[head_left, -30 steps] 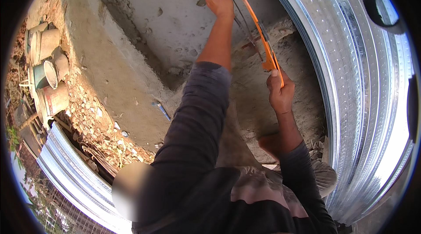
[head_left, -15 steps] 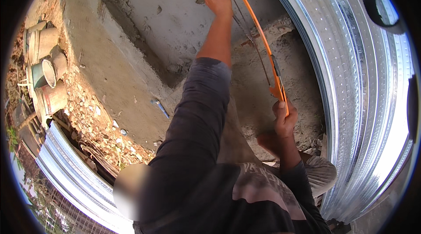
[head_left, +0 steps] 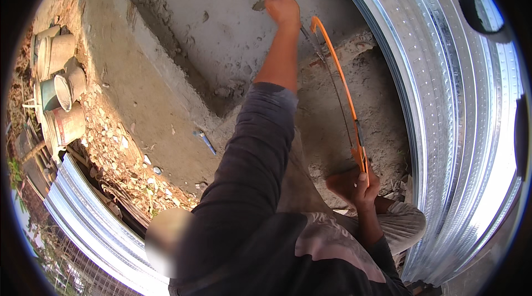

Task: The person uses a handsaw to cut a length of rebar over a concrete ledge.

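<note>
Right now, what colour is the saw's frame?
The saw's frame is mostly orange, clearest in the head view.

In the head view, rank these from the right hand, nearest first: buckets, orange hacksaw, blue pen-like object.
1. Orange hacksaw: held in the right hand.
2. Blue pen-like object: to the left, on the concrete.
3. Buckets: farthest, at the view's far left.
</note>
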A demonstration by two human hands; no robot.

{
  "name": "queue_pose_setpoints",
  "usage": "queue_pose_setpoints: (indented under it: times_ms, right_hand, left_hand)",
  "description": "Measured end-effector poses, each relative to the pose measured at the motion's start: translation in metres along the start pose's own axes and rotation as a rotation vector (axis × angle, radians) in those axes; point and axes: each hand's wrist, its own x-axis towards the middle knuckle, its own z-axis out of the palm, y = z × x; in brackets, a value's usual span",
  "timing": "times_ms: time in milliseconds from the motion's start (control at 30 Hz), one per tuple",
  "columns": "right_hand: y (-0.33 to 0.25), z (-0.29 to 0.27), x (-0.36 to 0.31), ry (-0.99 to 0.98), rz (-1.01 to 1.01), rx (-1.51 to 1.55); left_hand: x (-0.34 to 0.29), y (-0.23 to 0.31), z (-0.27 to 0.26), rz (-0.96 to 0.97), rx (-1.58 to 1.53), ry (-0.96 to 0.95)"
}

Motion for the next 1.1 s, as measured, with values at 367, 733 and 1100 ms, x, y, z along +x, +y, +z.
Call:
queue_pose_setpoints:
  times_ms: [367, 733, 1100]
  right_hand:
    - [0.013, 0.003, 0.01, -0.038, 0.11, 0.048]
    - [-0.003, 0.028, 0.069, -0.073, 0.204, 0.117]
    - [-0.011, 0.042, 0.099, -0.088, 0.189, 0.042]
  left_hand:
    - [-0.003, -0.014, -0.002, -0.091, -0.102, -0.013]
    - [-0.001, -0.008, 0.0, -0.076, -0.11, -0.063]
    - [-0.006, 0.0, 0.011, -0.017, -0.122, -0.07]
